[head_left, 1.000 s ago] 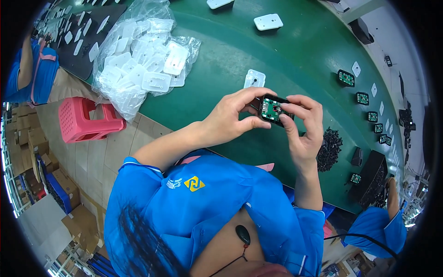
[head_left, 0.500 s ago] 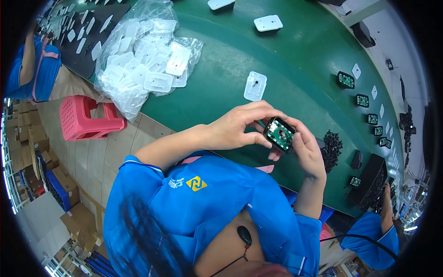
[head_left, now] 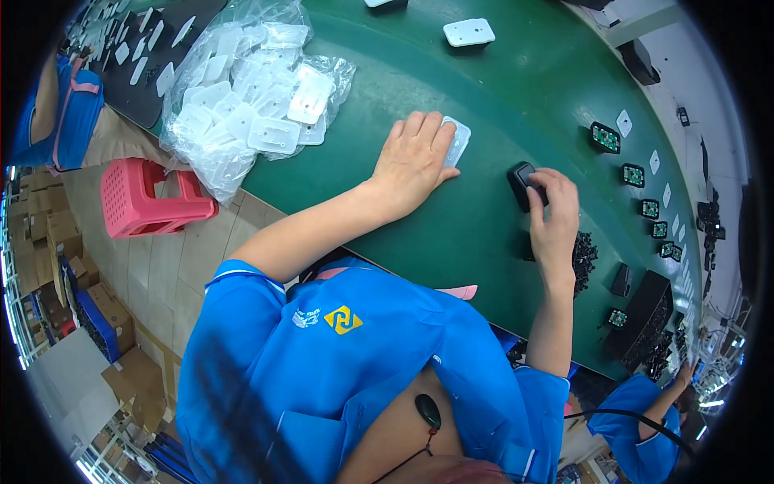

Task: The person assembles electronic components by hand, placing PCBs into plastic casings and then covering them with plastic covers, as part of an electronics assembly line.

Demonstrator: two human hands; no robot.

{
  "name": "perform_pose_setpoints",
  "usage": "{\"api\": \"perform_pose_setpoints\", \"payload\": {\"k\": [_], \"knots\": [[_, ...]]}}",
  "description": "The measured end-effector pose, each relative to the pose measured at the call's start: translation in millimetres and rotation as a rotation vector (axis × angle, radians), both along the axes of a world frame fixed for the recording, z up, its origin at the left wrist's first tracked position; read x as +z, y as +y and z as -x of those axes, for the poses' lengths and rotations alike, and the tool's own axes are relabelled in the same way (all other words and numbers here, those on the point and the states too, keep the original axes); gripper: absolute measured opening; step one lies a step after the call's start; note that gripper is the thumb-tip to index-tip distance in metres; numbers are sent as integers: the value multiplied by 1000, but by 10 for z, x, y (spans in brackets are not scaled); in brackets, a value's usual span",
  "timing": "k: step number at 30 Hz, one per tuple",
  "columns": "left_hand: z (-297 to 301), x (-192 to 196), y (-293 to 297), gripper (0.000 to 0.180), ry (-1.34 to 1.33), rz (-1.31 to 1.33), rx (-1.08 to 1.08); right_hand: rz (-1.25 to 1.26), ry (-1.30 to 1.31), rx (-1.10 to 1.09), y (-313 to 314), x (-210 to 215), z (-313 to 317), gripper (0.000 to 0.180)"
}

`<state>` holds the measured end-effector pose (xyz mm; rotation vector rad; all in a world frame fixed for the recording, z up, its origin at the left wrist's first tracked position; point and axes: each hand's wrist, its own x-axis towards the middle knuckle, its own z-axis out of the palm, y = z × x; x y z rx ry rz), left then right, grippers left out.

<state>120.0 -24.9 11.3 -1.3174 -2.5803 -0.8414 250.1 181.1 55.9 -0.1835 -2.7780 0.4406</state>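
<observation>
A: What is held by each hand?

B: A small black square part (head_left: pixel 522 184) is pinched on the green table (head_left: pixel 500 97) by the fingers of the right hand (head_left: pixel 556 211). A white plastic plate (head_left: pixel 456 139) is covered by the left hand (head_left: pixel 413 158), laid flat with fingers together; only the plate's far edge is seen.

A: What is found around them?

B: A clear bag of white plates (head_left: pixel 246 105) is lying to the left, near the table edge. Another white plate (head_left: pixel 468 31) is set farther up. A pile of small black pieces (head_left: pixel 582 252) is just beside the right wrist. A row of black modules with green faces (head_left: pixel 637 173) is spread to the right, well apart. A pink stool (head_left: pixel 149 198) is seen on the floor.
</observation>
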Motion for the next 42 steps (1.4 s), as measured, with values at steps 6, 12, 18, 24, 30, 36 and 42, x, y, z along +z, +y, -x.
{"api": "perform_pose_setpoints", "payload": {"k": [6,12,18,24,30,36,42], "knots": [[211,-47,-78,53,-125,-80,-325,174,-103,-136,-16,-14,-14,33],[347,-39,-125,64,-447,-196,-377,266,71,57,-290,22,295,38],[368,-14,-289,57,-454,-283,-414,259,7,246,-433,-13,490,36],[329,-97,-316,56,-416,-294,-415,223,-56,272,-486,-41,555,34],[335,-131,-351,57,-411,-207,-425,178,-55,299,-505,-80,589,34],[339,-108,-414,53,-169,-43,-402,-174,21,314,-630,-146,546,31],[520,-73,-447,48,70,102,-445,-173,-58,310,-619,-111,605,32]]}}
